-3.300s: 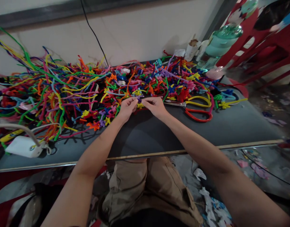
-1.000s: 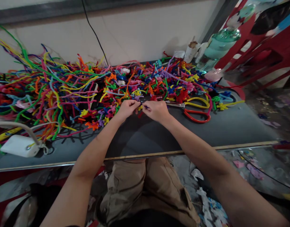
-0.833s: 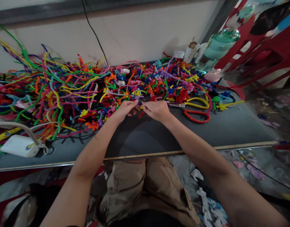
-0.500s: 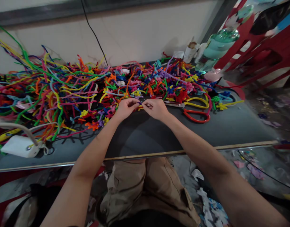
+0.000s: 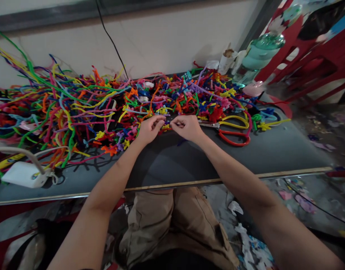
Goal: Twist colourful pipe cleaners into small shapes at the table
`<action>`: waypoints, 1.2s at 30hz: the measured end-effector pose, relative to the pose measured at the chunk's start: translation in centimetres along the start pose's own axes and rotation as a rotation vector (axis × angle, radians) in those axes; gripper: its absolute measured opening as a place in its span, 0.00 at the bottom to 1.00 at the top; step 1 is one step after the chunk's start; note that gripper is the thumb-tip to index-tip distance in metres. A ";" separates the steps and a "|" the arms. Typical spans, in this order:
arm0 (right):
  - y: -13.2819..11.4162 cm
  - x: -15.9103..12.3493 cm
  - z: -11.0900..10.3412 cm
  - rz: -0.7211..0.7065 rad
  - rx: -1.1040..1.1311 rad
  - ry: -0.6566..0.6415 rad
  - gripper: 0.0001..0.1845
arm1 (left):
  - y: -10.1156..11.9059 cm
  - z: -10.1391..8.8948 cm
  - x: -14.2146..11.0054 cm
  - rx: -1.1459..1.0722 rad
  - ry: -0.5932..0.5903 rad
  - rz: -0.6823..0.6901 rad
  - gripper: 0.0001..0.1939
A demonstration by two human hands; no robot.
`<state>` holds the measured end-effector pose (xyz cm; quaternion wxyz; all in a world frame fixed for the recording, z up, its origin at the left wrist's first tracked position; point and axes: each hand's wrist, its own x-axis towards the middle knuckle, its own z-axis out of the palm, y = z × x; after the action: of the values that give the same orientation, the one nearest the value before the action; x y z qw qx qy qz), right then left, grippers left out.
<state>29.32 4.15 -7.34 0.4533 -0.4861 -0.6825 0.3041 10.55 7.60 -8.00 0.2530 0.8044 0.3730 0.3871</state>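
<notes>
The dark table (image 5: 172,165) runs right across, and along its back half sprawls the big tangle of fuzzy stems (image 5: 85,97), loose strands poking out every way. There's the broad risk: both hands work right at its front edge, so a small piece let slip could drop among those colours and be hard to pick out, or a strand could snag on a finger. Next in size, the scissors (image 5: 217,125), yellow and red in the handles, blades running in behind the right hand (image 5: 186,126); a backward swing of that wrist could knock them or meet the metal.

Now the hands, near each other but apart. The right is closed, fingertips pinched, apparently on a dark blue stem (image 5: 182,142). The left hand (image 5: 151,128) curls, thumb against fingers; whether it grips anything, I cannot tell. If that right pinch loosens, the piece could spring away.

And smallest, that stem: it sits in the right fist over the table's front half, a thin, dark, bluish-purple end hanging below the palm, slightly bent, blurred, low in contrast against the black surface.
</notes>
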 end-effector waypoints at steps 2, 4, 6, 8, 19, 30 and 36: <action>0.2 -0.3 0.0 -0.150 -0.265 0.016 0.09 | -0.1 0.3 0.3 -0.148 -0.055 -0.132 0.20; 0.6 -0.4 0.0 -0.214 -0.424 0.006 0.11 | -0.3 0.5 0.5 -0.259 -0.073 -0.205 0.17; 0.9 -0.4 0.1 -0.245 -0.495 -0.001 0.13 | -0.5 0.6 0.7 -0.325 -0.095 -0.245 0.16; 1.0 -0.4 0.1 -0.254 -0.514 -0.009 0.14 | -0.6 0.5 0.8 -0.349 -0.146 -0.262 0.14; 0.0 0.2 1.3 0.222 0.283 0.026 0.09 | 0.1 -0.2 0.0 0.240 -0.049 0.122 0.08; -0.5 -0.2 0.6 0.045 0.139 0.067 0.08 | 0.4 -0.3 -0.1 0.123 -0.055 0.064 0.15; 0.2 -0.6 0.1 -0.229 -0.300 0.000 0.10 | -0.4 0.3 0.7 -0.280 -0.203 -0.167 0.12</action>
<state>29.42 3.68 -7.76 0.4072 -0.4675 -0.7710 0.1453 10.94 8.34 -8.13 0.4299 0.7625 0.3537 0.3296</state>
